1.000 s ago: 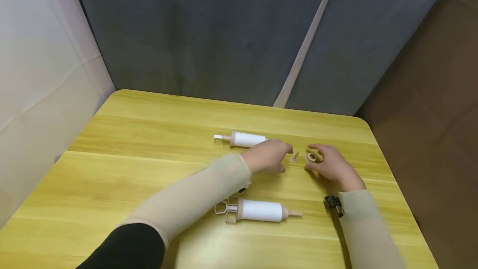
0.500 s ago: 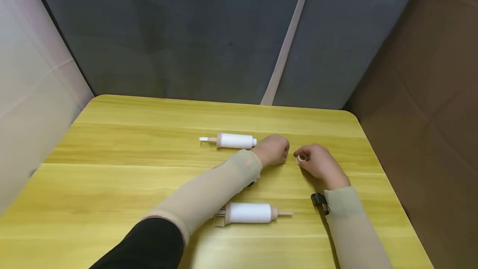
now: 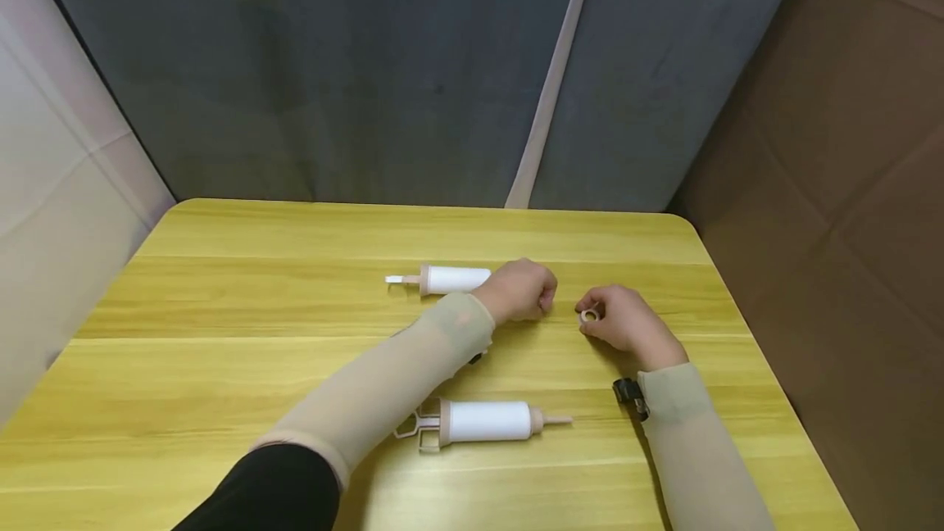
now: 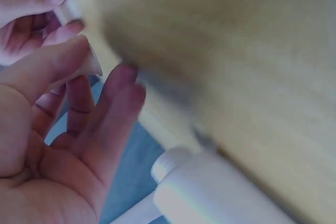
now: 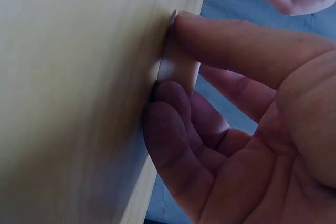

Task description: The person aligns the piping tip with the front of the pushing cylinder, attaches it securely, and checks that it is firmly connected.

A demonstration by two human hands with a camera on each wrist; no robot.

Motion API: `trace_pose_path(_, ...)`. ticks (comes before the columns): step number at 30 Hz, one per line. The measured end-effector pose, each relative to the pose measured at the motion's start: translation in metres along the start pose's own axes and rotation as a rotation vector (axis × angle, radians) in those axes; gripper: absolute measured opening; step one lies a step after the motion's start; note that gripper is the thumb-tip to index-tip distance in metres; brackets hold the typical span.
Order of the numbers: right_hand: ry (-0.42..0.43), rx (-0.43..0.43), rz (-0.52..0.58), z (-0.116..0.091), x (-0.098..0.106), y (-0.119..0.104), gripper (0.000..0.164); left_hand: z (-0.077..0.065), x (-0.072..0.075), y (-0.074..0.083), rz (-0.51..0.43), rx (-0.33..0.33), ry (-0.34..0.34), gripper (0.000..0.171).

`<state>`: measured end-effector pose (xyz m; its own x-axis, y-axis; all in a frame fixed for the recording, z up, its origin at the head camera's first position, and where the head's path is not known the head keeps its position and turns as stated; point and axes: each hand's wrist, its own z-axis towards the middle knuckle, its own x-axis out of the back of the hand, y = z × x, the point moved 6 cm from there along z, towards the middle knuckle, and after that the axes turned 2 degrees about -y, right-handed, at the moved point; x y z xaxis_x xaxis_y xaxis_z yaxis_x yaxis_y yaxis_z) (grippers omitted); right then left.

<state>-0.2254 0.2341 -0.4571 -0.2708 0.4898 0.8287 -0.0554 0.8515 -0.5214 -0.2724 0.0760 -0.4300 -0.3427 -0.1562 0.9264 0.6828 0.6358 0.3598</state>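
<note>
My left hand (image 3: 519, 291) is just above the table, to the left of my right hand. It pinches a small beige flanged nozzle (image 4: 92, 67) between thumb and fingers; much of the nozzle is hidden by them. My right hand (image 3: 627, 322) grips a beige ring cap (image 3: 589, 316) by its sides, low at the tabletop, with the hole facing up. Beside my left wrist lies a white syringe-like tube (image 3: 453, 279) with a beige collar and a handle pointing left. Its bare white neck (image 4: 172, 162) shows in the left wrist view.
A second white syringe-like tube (image 3: 490, 420) lies nearer on the wooden table (image 3: 221, 400), its thin beige nozzle pointing right and its handle partly behind my left sleeve (image 3: 383, 383). A grey curtain (image 3: 354, 88) hangs behind the table, a brown one (image 3: 833, 187) at right.
My left hand has picked the small nozzle up from the table and drawn slightly left with it. My right fingers have closed on the ring cap. The head view has shifted a little.
</note>
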Motion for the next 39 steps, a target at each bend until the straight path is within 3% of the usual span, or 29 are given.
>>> trace_pose_path(6,-0.008,-0.023,0.007,-0.001,0.000,0.005,0.016,-0.012,0.015,0.004,-0.025,-0.020,0.048,0.022)
trace_pose_path(11,0.011,-0.024,-0.074,-0.007,0.006,0.005,0.015,-0.017,0.027,0.010,-0.070,-0.016,0.097,0.034)
trace_pose_path(16,0.043,-0.029,-0.123,-0.012,0.009,0.005,0.015,-0.025,0.038,0.011,-0.140,-0.039,0.121,0.033)
trace_pose_path(21,0.029,-0.065,-0.103,-0.019,0.004,0.012,0.017,-0.041,0.038,0.003,-0.184,-0.089,0.131,0.025)
trace_pose_path(27,0.017,-0.068,-0.073,-0.016,0.000,0.010,0.018,-0.063,0.043,-0.015,-0.254,-0.129,0.210,0.018)
trace_pose_path(33,0.022,-0.033,-0.080,-0.006,0.005,0.002,0.016,-0.076,0.045,-0.029,-0.369,-0.107,0.238,0.020)
trace_pose_path(39,0.018,-0.028,-0.085,-0.005,0.004,-0.001,0.010,-0.078,0.031,-0.033,-0.395,-0.097,0.216,0.022)
